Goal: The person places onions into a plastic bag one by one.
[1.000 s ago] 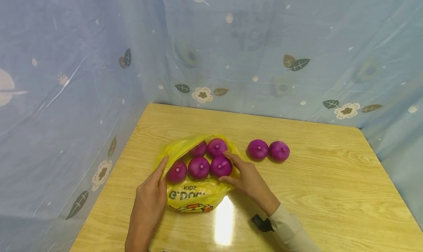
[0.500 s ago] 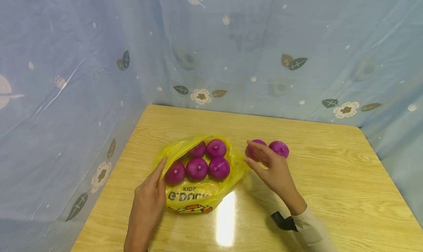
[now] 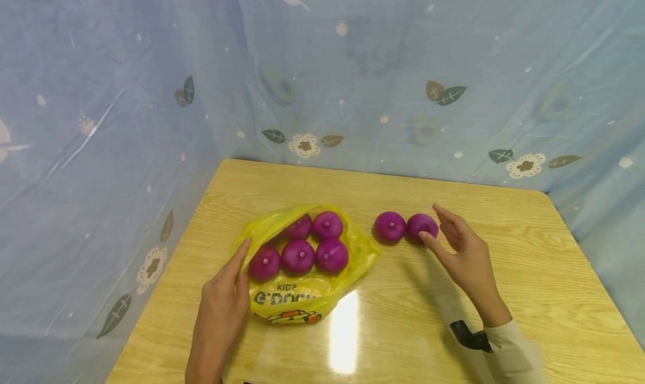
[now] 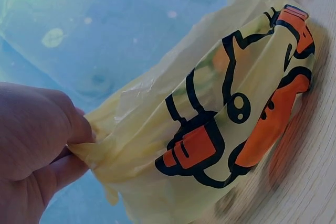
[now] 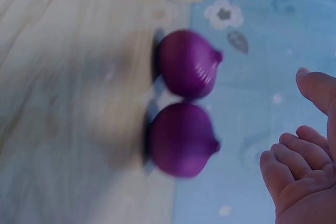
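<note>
On the table lies a yellow plastic bag (image 3: 289, 300) with printed letters, its mouth spread open. Several purple onions (image 3: 298, 256) sit inside. My left hand (image 3: 218, 305) pinches the bag's left rim between thumb and fingers, and the left wrist view shows the bag's film (image 4: 142, 129) gathered in that grip. Two more onions stand side by side right of the bag: the left onion (image 3: 389, 226) and the right onion (image 3: 421, 223). My right hand (image 3: 466, 255) hovers beside the right onion with thumb and fingers apart. Nothing lies in its palm (image 5: 304, 192) in the right wrist view.
A wooden table (image 3: 514, 272) carries everything. Blue patterned curtains (image 3: 373, 82) stand behind it and along both sides. A black strap (image 3: 471, 336) hangs at my right sleeve. Glare brightens the tabletop in front of the bag.
My right hand has left the onions in the bag and moved right, past the left loose onion to the right one. The left hand keeps its hold on the bag's rim.
</note>
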The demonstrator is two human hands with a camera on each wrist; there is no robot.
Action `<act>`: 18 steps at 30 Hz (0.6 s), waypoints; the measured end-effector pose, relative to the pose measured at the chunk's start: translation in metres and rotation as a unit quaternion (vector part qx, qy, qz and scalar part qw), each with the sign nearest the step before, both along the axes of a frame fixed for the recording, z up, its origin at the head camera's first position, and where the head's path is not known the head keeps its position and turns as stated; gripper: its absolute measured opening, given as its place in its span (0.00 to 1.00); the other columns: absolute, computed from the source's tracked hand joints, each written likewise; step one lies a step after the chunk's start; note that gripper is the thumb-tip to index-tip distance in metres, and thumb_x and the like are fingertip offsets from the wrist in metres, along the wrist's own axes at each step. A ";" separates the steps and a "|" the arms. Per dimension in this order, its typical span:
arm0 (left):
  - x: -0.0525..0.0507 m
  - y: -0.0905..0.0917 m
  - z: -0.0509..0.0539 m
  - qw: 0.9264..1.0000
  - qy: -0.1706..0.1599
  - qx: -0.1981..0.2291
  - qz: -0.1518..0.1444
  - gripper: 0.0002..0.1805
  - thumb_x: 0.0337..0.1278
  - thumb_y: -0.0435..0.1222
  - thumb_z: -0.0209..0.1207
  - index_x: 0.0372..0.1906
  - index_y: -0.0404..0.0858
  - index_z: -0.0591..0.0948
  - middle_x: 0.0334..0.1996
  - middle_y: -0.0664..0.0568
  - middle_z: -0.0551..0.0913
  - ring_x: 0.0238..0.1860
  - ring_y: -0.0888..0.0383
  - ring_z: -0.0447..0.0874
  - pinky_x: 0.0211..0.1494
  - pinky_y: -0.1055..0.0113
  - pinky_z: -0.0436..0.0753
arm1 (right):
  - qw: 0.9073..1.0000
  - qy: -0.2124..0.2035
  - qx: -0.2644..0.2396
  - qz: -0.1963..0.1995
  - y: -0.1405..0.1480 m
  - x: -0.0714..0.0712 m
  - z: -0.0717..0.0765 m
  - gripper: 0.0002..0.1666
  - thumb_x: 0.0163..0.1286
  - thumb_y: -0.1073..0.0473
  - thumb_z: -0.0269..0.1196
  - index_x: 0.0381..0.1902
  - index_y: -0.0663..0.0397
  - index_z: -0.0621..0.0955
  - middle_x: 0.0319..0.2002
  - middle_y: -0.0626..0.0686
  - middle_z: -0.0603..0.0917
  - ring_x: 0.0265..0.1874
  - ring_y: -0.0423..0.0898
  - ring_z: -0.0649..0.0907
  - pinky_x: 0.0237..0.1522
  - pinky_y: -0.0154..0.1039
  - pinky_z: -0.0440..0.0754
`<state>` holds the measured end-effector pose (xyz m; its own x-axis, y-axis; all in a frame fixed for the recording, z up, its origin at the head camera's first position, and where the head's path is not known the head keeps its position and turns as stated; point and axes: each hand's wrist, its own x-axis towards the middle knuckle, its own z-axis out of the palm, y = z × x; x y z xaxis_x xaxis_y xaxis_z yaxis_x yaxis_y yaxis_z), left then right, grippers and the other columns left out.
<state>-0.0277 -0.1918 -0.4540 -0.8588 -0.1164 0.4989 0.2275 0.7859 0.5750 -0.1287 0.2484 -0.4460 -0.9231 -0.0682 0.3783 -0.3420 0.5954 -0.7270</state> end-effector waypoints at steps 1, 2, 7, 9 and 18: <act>0.000 0.000 0.000 1.000 -0.001 0.000 0.000 0.38 0.64 0.17 0.60 0.77 0.41 0.74 0.51 0.38 0.89 0.19 0.68 0.60 0.24 0.69 0.73 | 1.000 -0.005 0.005 -0.006 0.005 0.000 -0.002 0.40 0.70 0.57 0.75 0.77 0.44 0.74 0.74 0.51 0.77 0.68 0.32 0.76 0.60 0.21 0.73; 0.000 0.000 0.000 1.000 -0.001 -0.001 0.000 0.38 0.63 0.17 0.61 0.77 0.41 0.74 0.52 0.38 0.89 0.19 0.68 0.60 0.24 0.69 0.73 | 1.000 -0.012 0.012 -0.013 0.009 0.001 -0.003 0.41 0.70 0.55 0.75 0.78 0.43 0.73 0.75 0.50 0.76 0.69 0.32 0.75 0.60 0.19 0.72; -0.001 -0.001 -0.001 1.000 0.008 -0.007 -0.001 0.38 0.62 0.16 0.61 0.77 0.40 0.75 0.57 0.37 0.87 0.20 0.67 0.62 0.26 0.68 0.76 | 0.998 -0.031 0.043 -0.030 0.026 0.002 -0.008 0.45 0.69 0.51 0.76 0.80 0.38 0.70 0.77 0.48 0.72 0.73 0.46 0.74 0.60 0.14 0.67; -0.002 -0.001 -0.001 1.000 0.009 -0.009 -0.002 0.38 0.62 0.16 0.62 0.77 0.40 0.75 0.58 0.37 0.87 0.19 0.67 0.61 0.26 0.68 0.76 | 0.998 -0.039 0.049 -0.032 0.032 0.003 -0.009 0.47 0.69 0.50 0.76 0.81 0.34 0.68 0.78 0.48 0.70 0.74 0.48 0.72 0.60 0.13 0.66; -0.003 0.002 0.002 1.000 -0.016 -0.009 -0.005 0.38 0.65 0.17 0.59 0.78 0.41 0.73 0.60 0.38 0.86 0.21 0.66 0.63 0.28 0.68 0.76 | 0.994 -0.082 0.070 -0.009 0.054 0.002 -0.012 0.53 0.72 0.48 0.73 0.85 0.25 0.56 0.83 0.51 0.60 0.78 0.58 0.65 0.60 0.10 0.59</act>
<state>-0.0306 -0.1902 -0.4521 -0.8757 -0.0988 0.4726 0.2167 0.7942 0.5677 -0.1268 0.3028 -0.4577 -0.9734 -0.0924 0.2096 -0.2132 0.6999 -0.6817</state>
